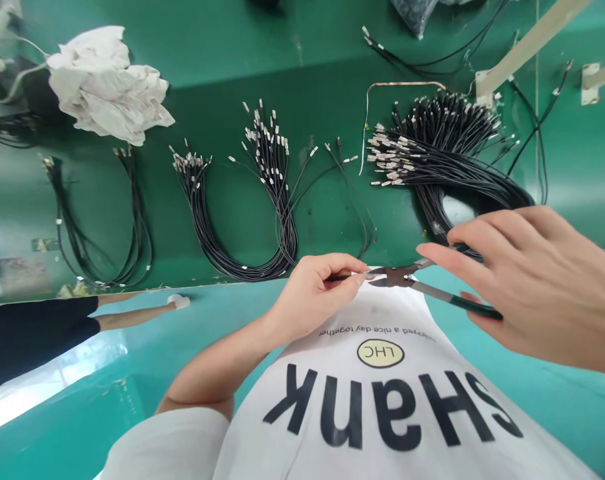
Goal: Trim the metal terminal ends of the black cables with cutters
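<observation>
Pliers [396,277]: one pair, dark handles parted, jaws a little apart; located in front of the shirt, at the near edge of the surface.
Left hand [320,293]: just left of the pliers; thumb and forefinger pinching a cable.
Cable [338,276]: one, black; pale tip at the pliers' jaws; whether the jaws touch it cannot be told.
Right hand [537,280]: at the handle end of the pliers, fingers bent about the handles, holding them.
U-bundle [250,272]: black cables with pale ends, bent in a U; left of the pliers and farther out.
Small bundle [139,220]: black cables, also in a U; far to the left of the pliers.
Pile [462,167]: many black cables with pale ends, one bunch lying across another; beyond the pliers, to the right.
Thin wire [367,110]: bent, part white; beyond the pliers, beside the pile.
Cloth [107,83]: white, crumpled; far left of the pliers, toward the back.
Surface [332,233]: green; beyond the pliers.
Shirt [422,347]: white, printed; under the pliers.
</observation>
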The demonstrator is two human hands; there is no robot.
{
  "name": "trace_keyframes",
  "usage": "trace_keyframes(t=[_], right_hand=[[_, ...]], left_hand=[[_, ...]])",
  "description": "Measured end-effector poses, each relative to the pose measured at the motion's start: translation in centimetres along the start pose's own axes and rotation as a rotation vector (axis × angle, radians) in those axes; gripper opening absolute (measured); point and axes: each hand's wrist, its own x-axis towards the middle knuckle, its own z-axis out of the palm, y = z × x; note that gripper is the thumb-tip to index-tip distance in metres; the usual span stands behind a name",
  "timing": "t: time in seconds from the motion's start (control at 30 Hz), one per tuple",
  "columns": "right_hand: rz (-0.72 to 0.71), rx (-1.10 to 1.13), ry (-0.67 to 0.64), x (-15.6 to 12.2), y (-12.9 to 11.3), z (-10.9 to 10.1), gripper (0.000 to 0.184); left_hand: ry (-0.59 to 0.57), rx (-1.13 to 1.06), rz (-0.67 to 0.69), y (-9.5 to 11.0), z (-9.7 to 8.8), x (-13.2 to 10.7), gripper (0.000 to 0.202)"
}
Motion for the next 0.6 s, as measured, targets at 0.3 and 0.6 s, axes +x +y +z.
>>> trace_keyframes(t=[0.3,0.6], right_hand=[[-0.007,-0.058,-0.093,0.25,-0.60,-0.73,0.057],[-0.040,0.008,-0.120,0.37,-0.21,-0.92,0.058]], left_hand=[[-0.034,0.021,0.047,-0.03,0.02,0.03,0.013],[-0.064,0.022,0.016,-0.15,0.08,-0.03,0.013]])
